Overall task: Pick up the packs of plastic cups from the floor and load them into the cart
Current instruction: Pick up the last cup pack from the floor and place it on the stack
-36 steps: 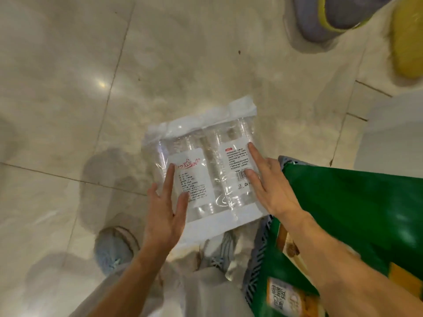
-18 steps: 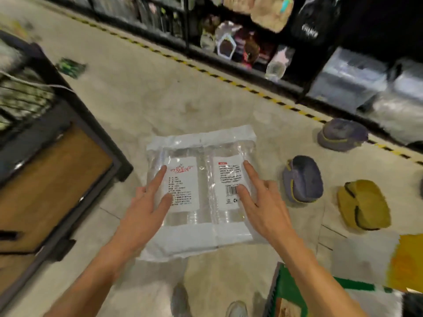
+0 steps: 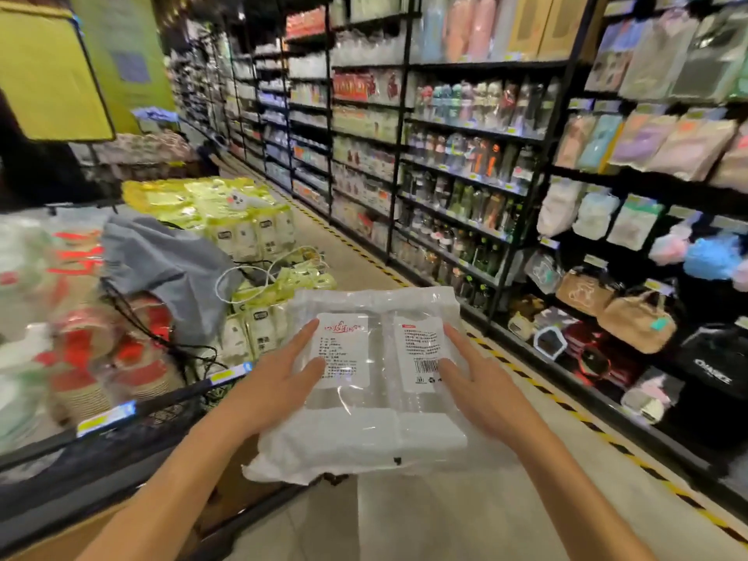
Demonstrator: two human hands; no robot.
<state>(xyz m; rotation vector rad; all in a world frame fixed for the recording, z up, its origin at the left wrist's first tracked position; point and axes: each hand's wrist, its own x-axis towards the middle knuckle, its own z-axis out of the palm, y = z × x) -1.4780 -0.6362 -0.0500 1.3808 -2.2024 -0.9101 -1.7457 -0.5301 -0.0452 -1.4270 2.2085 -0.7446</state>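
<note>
I hold a clear pack of plastic cups [image 3: 380,402] with two white printed labels in the air at chest height, to the right of the cart. My left hand [image 3: 275,382] grips its left edge, thumb and forefinger on top. On the right edge, my right hand [image 3: 481,382] grips it the same way. The remaining fingers of both hands are hidden under the pack. The cart [image 3: 121,423], with a black rim, stands at the left and below the pack. It holds wrapped stacks of red-and-white cups [image 3: 121,358].
A grey cloth bag [image 3: 162,261] and yellow-green packs [image 3: 243,220] lie in the cart further ahead. Tall black shelves of goods [image 3: 485,176] line the right side behind yellow-black floor tape [image 3: 566,402]. The aisle floor runs ahead between cart and shelves.
The pack rose from the floor to chest height in both hands. My view swung up from the floor to the aisle, and the cart's load came into sight at the left.
</note>
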